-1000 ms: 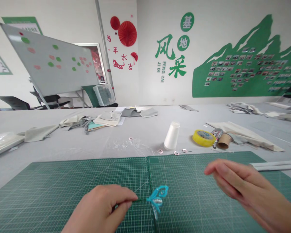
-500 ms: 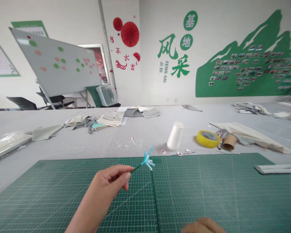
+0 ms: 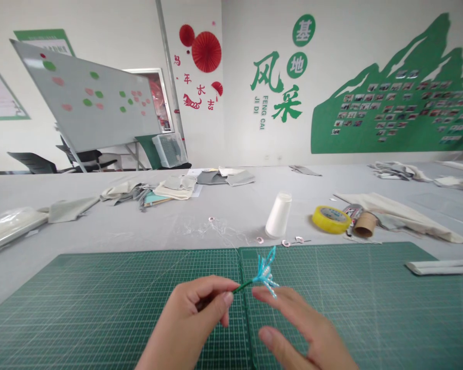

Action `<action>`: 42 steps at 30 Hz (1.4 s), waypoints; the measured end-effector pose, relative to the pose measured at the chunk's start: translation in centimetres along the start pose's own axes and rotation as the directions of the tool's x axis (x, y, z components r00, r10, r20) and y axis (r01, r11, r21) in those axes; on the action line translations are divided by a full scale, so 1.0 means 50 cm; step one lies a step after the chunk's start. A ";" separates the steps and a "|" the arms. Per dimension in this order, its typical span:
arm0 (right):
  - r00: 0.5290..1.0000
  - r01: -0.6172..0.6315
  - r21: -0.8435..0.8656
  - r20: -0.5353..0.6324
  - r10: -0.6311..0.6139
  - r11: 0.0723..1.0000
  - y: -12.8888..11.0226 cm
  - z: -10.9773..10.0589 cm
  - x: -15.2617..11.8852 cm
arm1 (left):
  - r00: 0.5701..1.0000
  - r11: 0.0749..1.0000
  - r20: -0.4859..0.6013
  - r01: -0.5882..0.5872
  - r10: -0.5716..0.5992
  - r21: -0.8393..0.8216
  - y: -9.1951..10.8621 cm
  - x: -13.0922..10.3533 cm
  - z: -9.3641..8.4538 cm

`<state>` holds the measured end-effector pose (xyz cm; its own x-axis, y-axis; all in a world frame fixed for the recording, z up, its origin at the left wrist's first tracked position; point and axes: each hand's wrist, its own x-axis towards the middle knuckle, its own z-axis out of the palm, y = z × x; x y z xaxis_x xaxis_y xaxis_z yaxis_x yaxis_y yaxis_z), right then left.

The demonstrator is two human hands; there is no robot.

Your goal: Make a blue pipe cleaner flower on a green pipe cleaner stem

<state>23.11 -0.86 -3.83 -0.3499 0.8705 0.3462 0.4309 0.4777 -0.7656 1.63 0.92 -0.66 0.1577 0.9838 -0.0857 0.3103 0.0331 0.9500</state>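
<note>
My left hand (image 3: 200,314) pinches the green stem of a small blue beaded flower (image 3: 265,275) between thumb and fingers. The flower tilts up to the right, its blue petals and pale beads spread out. Just below and to the right of the bloom is my right hand (image 3: 301,329), thumb and fingers apart with nothing between them. Its fingertips overlap the lower petals in the view; whether they touch I cannot tell. Both hands are above the green cutting mats (image 3: 139,293).
Beyond the mats stand a white thread cone (image 3: 278,216), a yellow tape roll (image 3: 331,220) and a brown cardboard core (image 3: 365,225). Small rings (image 3: 286,243) and loose clear thread (image 3: 216,230) lie near the mat edge. Folded fabric (image 3: 177,187) is farther back.
My left hand has carried the flower right and slightly down. My right hand has risen from the bottom edge to beside the bloom, its fingers spread.
</note>
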 end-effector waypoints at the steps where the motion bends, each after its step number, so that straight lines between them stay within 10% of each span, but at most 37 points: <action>1: 0.998 -0.070 0.065 -0.001 0.070 0.995 0.011 0.021 0.001 | 1.000 1.000 0.015 -0.007 0.007 -0.003 0.000 -0.002 0.007; 8: 0.935 -0.348 0.683 0.204 0.290 0.643 0.026 0.074 0.003 | 0.998 0.998 0.055 0.014 -0.011 -0.056 0.002 -0.003 0.036; 14: 0.944 -0.327 0.555 0.156 0.291 0.765 0.003 0.062 0.004 | 0.995 0.995 0.102 0.026 -0.016 -0.098 -0.002 0.000 0.034; 31: 0.938 -0.338 0.579 0.275 0.213 0.742 0.044 0.060 0.018 | 0.908 0.935 0.401 0.243 -0.126 -0.258 -0.009 0.005 0.026; 42: 0.903 -0.345 0.430 0.394 0.170 0.834 0.049 0.016 0.024 | 0.805 0.944 0.495 0.251 -0.328 0.216 0.021 -0.017 0.005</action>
<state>23.06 1.24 -5.74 -0.5702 0.8209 -0.0311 0.1223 0.0474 -0.9914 2.06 0.05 0.32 0.4894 0.6934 -0.5289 0.5347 0.2405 0.8101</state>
